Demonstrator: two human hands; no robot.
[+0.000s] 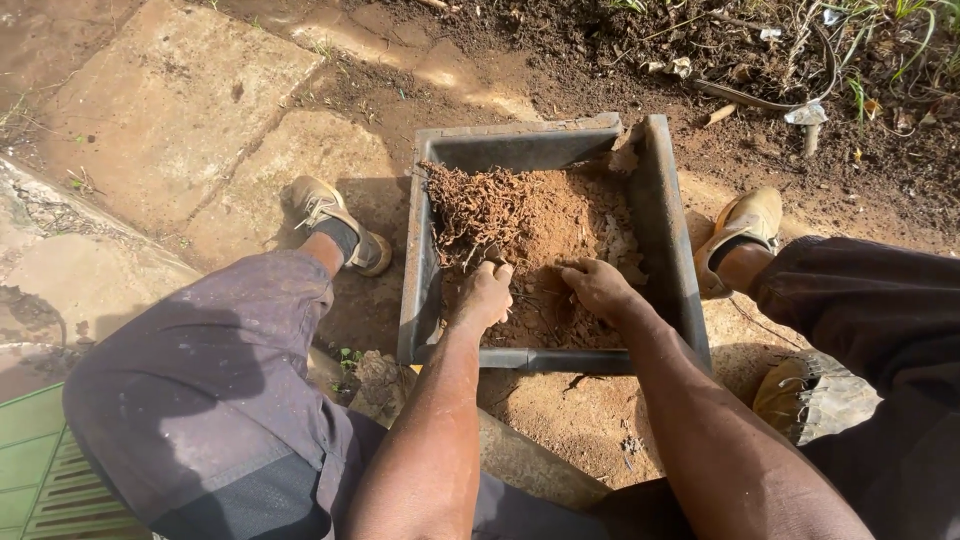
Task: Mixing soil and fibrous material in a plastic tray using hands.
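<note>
No packages, labels, signs or screens visible — bare ground only

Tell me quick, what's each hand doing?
Left hand: closed on a clump of soil and roots.
Right hand: fingers dug into soil; grip cannot be told.

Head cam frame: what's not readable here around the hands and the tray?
- Left hand fingertips: dug into the reddish-brown soil, grip unreadable.
- Right hand fingertips: curled into the soil, same problem.
- Floor of the dark grey rectangular tray: covered by soil and the tangled brown root clump.
- Tan object by the right leg: part hidden behind the leg.
</note>
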